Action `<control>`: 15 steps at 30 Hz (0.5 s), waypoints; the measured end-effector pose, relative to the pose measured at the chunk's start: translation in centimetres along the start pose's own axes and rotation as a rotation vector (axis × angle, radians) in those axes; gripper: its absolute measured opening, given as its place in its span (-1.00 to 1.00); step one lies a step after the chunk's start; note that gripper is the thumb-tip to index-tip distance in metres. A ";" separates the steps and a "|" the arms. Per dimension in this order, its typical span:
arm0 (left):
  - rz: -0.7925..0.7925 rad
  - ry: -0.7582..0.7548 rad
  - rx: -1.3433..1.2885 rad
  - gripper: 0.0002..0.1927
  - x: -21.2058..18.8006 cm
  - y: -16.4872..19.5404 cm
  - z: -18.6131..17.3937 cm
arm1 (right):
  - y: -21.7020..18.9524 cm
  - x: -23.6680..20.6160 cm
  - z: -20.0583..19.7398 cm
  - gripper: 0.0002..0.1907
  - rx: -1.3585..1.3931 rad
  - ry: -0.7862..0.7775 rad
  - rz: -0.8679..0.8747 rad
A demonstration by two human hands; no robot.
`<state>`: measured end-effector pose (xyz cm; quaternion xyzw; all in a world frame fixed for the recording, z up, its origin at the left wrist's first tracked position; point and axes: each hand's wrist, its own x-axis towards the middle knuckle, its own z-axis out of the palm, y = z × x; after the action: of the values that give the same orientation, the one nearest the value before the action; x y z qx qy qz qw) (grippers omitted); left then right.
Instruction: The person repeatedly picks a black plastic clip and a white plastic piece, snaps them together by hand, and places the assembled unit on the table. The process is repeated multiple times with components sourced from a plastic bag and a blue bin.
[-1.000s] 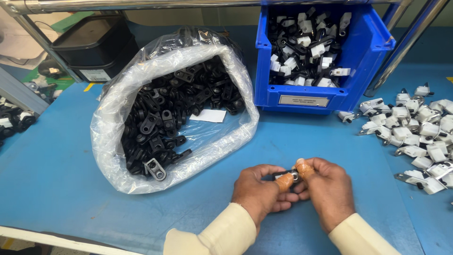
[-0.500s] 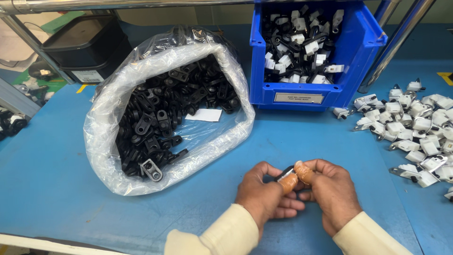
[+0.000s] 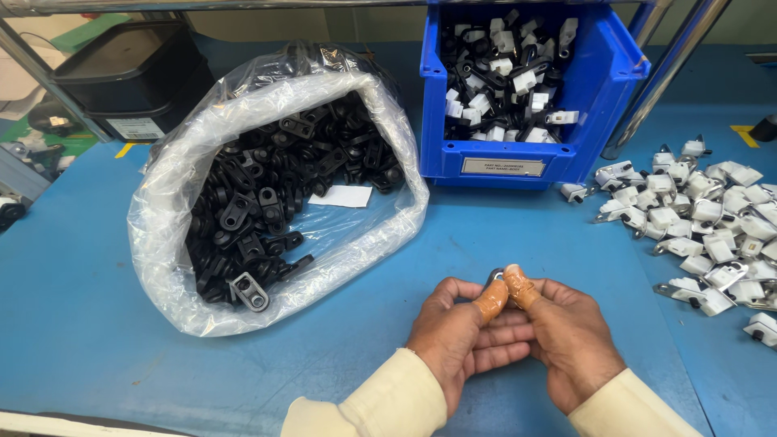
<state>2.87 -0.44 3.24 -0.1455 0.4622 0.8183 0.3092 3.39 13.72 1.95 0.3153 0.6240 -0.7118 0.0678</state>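
Observation:
My left hand (image 3: pixel 461 336) and my right hand (image 3: pixel 571 340) meet low in the middle of the blue table, both pinching one small black part (image 3: pixel 493 279) between thumbs that wear orange finger covers. Most of the part is hidden by the thumbs. To the left lies an open clear plastic bag (image 3: pixel 162 235) full of black plastic parts (image 3: pixel 259 194). On the right, a heap of small white-and-metal parts (image 3: pixel 704 218) is spread over the table.
A blue bin (image 3: pixel 599 105) with mixed black and white parts stands at the back, right of the bag. A black box (image 3: pixel 133 77) sits at the back left. Metal frame posts (image 3: pixel 664 73) rise beside the bin.
Both hands stay together on the small part, thumbs pressed closer over it. The view has shifted slightly; bag and bin have not moved.

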 end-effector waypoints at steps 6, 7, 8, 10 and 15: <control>0.019 0.119 0.121 -0.76 0.1 -0.3 1.1 | 1.2 1.6 0.6 -0.75 0.220 0.063 -0.146; 0.012 0.106 0.103 -0.77 0.2 -0.2 1.1 | 1.2 1.6 0.6 -0.74 0.196 0.077 -0.104; 0.006 0.095 0.086 -0.78 0.3 -0.2 1.0 | 1.0 1.5 0.6 -0.73 0.172 0.089 -0.062; -0.017 0.071 0.035 -0.78 0.4 -0.1 0.8 | 0.5 1.0 0.3 -0.67 0.142 0.080 -0.013; -0.068 0.023 -0.074 -0.75 1.0 0.0 -0.3 | -0.4 -0.9 0.2 -0.54 0.106 0.014 0.028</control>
<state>2.12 -0.31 2.60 -0.1819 0.4299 0.8222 0.3257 3.86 13.33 2.79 0.3321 0.5815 -0.7405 0.0563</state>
